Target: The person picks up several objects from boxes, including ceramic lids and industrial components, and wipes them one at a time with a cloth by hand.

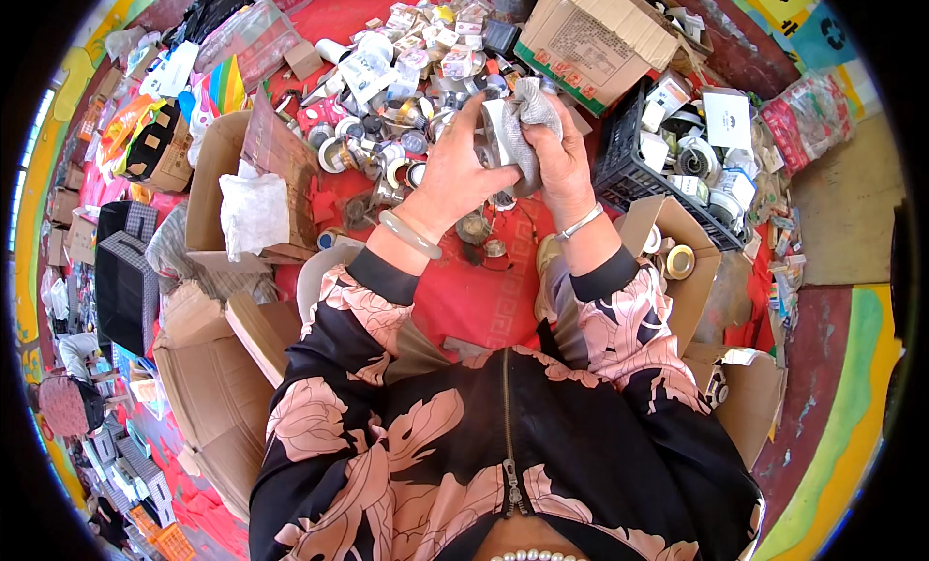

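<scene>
In front of my chest, above a heap of small lamp fittings, both my hands are raised and close together. My left hand [453, 174] has its thumb and fingers curled round a pale, silvery piece [497, 135], whose exact kind I cannot make out. A crumpled grey cloth [534, 114] is gripped in my right hand [566, 164] and pressed against the side of that piece. The cloth hides part of it. Below and beyond lies the heap of lamp fittings [392, 140], with white, silver and gold-rimmed rounds and small boxes among them.
On the right stands a black plastic crate [634, 179] filled with fittings and boxes, behind it a large cardboard carton [590, 43]. An open carton [692, 300] holds gold-rimmed rounds. More cartons, one with a white cloth [254, 215], line the left. Red sheeting [464, 304] covers the floor.
</scene>
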A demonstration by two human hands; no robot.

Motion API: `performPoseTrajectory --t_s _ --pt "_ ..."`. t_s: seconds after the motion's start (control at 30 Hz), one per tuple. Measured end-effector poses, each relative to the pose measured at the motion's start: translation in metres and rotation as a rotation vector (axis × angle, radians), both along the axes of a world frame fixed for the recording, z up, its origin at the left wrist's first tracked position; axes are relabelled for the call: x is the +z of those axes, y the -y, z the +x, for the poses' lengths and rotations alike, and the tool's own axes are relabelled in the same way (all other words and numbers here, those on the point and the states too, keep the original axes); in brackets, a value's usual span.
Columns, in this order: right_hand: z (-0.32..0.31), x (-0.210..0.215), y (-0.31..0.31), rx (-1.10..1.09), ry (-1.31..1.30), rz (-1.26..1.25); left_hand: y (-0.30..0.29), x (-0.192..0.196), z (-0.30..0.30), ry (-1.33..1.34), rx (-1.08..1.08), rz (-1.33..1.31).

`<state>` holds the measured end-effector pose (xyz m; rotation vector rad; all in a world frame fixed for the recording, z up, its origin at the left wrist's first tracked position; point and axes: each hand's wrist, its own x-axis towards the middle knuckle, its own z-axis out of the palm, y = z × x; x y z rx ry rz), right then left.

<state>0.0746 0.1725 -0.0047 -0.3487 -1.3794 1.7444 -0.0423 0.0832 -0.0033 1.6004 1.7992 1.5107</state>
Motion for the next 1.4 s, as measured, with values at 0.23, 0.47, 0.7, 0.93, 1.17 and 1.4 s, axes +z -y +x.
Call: performPoseTrajectory --t_s 0.23,0.47,0.7,0.93,1.17,1.4 --pt "-0.006 -0.002 0.000 -0.013 0.001 -0.275 0.001 -0.002 0.000 0.145 -0.050 -0.013" --pt "0.026 0.010 -0.041 -0.057 -0.162 -0.585 0.001 -0.005 -0.008 0.149 0.062 0.055" --pt "0.012 0.007 -0.008 -0.177 0.391 0.672 -0.006 -0.011 0.004 -0.100 0.100 0.026" --pt "-0.004 0.012 0.011 -0.482 0.486 0.287 -0.001 -0.010 0.016 -0.245 0.024 0.164" --pt "-0.002 -0.006 -0.011 -0.444 0.192 -0.221 0.000 -0.015 0.012 -0.394 0.021 0.205" --pt "0.040 -0.011 -0.070 -0.304 -0.092 -0.484 0.001 -0.009 -0.009 -0.178 0.122 0.415"
